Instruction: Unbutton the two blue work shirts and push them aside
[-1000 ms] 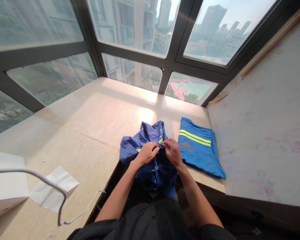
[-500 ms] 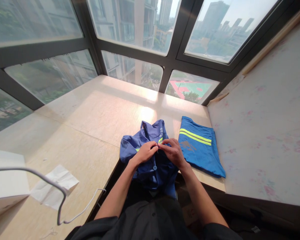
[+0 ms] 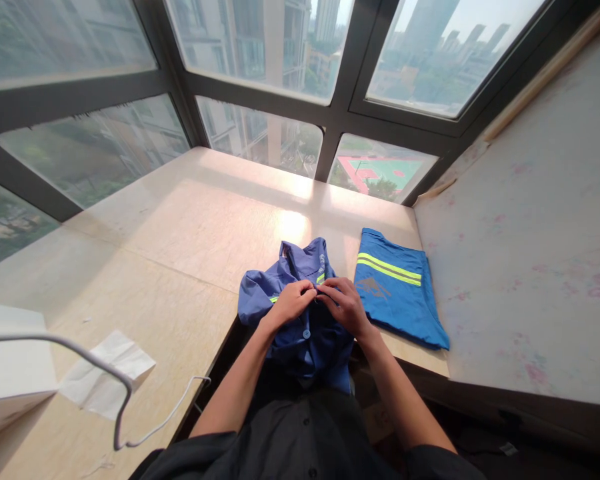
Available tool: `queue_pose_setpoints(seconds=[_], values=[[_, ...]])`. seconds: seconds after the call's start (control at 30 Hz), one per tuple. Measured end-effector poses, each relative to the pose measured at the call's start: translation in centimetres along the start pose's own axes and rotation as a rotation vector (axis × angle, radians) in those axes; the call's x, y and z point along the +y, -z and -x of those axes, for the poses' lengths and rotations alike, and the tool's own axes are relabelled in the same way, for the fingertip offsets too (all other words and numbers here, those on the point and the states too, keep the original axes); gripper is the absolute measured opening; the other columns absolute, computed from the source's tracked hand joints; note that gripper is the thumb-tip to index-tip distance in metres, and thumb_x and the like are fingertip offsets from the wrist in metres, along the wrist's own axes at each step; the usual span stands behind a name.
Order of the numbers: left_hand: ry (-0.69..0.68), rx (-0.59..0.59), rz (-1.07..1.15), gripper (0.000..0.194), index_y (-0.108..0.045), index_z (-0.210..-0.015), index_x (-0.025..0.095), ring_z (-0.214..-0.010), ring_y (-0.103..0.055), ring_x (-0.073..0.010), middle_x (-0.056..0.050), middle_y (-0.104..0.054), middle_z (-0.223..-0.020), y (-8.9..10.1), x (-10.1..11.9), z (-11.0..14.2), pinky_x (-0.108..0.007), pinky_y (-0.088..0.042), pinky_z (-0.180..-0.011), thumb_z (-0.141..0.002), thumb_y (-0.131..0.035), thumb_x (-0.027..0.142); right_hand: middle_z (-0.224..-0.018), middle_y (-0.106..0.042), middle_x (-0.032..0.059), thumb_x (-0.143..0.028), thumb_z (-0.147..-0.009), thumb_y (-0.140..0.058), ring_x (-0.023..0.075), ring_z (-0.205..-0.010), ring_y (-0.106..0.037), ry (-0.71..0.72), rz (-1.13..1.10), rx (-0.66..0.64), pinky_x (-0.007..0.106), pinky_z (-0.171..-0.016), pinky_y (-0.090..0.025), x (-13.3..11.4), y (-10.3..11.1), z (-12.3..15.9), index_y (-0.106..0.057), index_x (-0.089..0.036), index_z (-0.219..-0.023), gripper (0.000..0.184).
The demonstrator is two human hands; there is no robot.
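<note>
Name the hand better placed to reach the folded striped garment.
Probably the right hand: the folded striped garment lies just beside it, on its own side. The left hand is farther off. Both hands are at the jacket.

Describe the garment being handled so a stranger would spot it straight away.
Under the dark window frames runs a pale ledge; at its near edge, left of a folded bright blue garment, is the dark blue garment. The left hand and right hand pinch its front above a button. Unlike its flat neighbour with two long yellow-green stripes, it is rumpled and spills past the edge.
</note>
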State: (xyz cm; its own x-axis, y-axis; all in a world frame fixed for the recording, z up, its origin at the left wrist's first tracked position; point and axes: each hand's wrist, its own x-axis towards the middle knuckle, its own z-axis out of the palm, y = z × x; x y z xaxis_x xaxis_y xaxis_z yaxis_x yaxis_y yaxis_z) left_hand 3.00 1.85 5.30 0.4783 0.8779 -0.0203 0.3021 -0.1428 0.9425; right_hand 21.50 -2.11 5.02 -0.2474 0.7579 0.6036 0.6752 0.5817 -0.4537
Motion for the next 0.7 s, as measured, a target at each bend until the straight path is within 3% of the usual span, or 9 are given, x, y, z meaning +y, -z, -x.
queue_pose_setpoints(seconds=[0.23, 0.47, 0.7], values=[[-0.014, -0.052, 0.032, 0.023, -0.049, -0.069, 0.018, -0.071, -0.046, -0.0137, 0.003, -0.05, -0.069, 0.05, 0.37, 0.34, -0.026, -0.035, -0.068, -0.085, -0.045, 0.034, -0.084, -0.07, 0.0046, -0.026, -0.093, -0.062, 0.02, -0.081, -0.061, -0.081, -0.082, 0.025, 0.037, -0.075, -0.046, 0.41, -0.58, 0.11, -0.074, -0.025, -0.085, 0.014], [-0.011, -0.056, 0.085, 0.023, -0.052, -0.071, 0.018, -0.072, -0.047, -0.0142, 0.003, -0.051, -0.07, -0.43, -0.09, 0.44, -0.026, -0.037, -0.07, -0.085, -0.046, 0.036, -0.088, -0.068, 0.0053, -0.024, -0.091, -0.06, 0.0197, -0.085, -0.063, -0.254, -0.335, -0.006, 0.034, -0.078, -0.05, 0.51, -0.91, 0.14, -0.069, -0.022, -0.084, 0.011], [-0.015, -0.031, 0.027, 0.022, -0.048, -0.072, 0.019, -0.071, -0.046, -0.0142, 0.002, -0.049, -0.07, -0.21, -0.38, 0.26, -0.027, -0.037, -0.067, -0.087, -0.044, 0.035, -0.09, -0.069, 0.0063, -0.028, -0.094, -0.057, 0.0208, -0.089, -0.062, -0.237, -0.184, -0.024, 0.036, -0.082, -0.048, -0.28, -1.11, -0.41, -0.068, -0.022, -0.087, 0.015]])
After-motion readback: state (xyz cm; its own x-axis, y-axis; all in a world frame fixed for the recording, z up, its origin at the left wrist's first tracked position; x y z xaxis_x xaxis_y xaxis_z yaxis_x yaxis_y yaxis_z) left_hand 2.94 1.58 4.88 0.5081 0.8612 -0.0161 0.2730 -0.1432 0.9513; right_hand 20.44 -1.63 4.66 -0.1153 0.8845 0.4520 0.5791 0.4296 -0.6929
